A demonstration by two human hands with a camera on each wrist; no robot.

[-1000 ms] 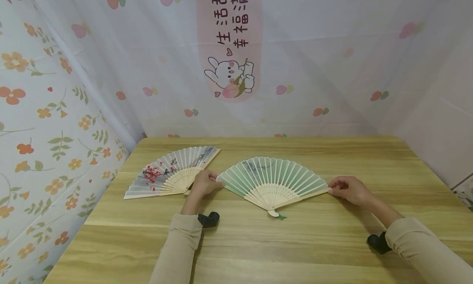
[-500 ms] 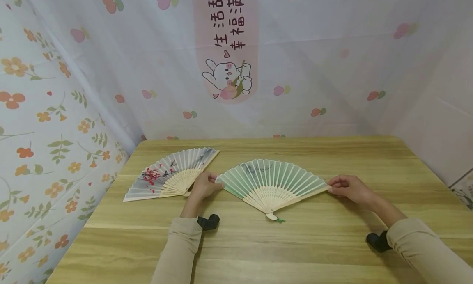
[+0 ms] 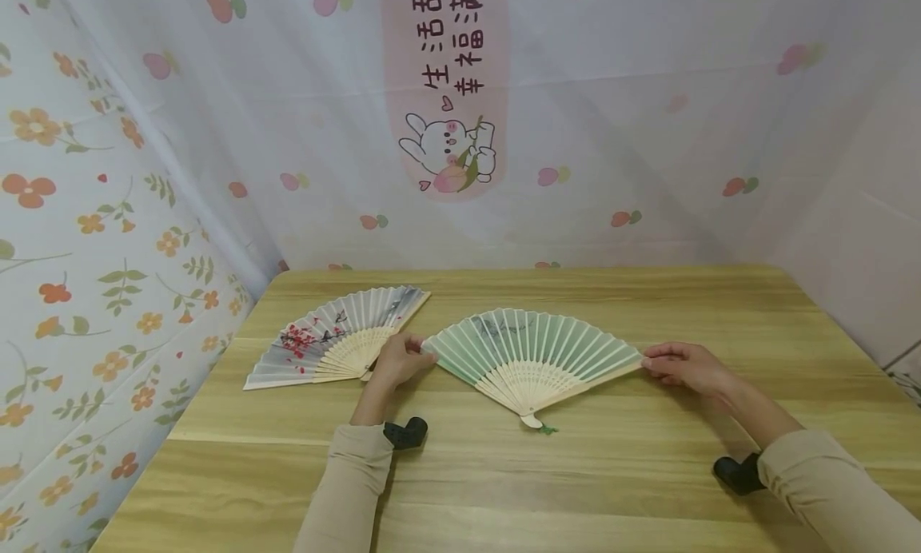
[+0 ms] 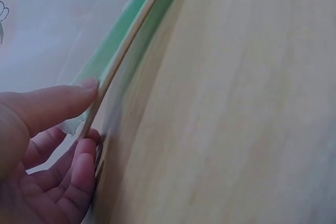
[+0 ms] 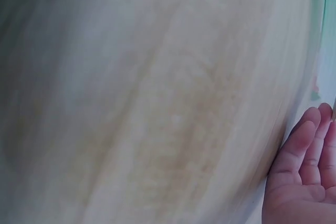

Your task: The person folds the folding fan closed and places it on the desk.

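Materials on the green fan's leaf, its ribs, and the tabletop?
Green leaf: thin fabric or paper, matte; sharp pleats fit either.
Ribs: likely bamboo or wood, smooth-looking; slim, pale cream slats, though plastic isn't ruled out.
Tabletop: wood or wood-look laminate, satin-looking; streaky yellow-brown grain could be printed.

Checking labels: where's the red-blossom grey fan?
In the head view, the grey fan lies spread on the left of the table, left of the green fan and beside the left hand.
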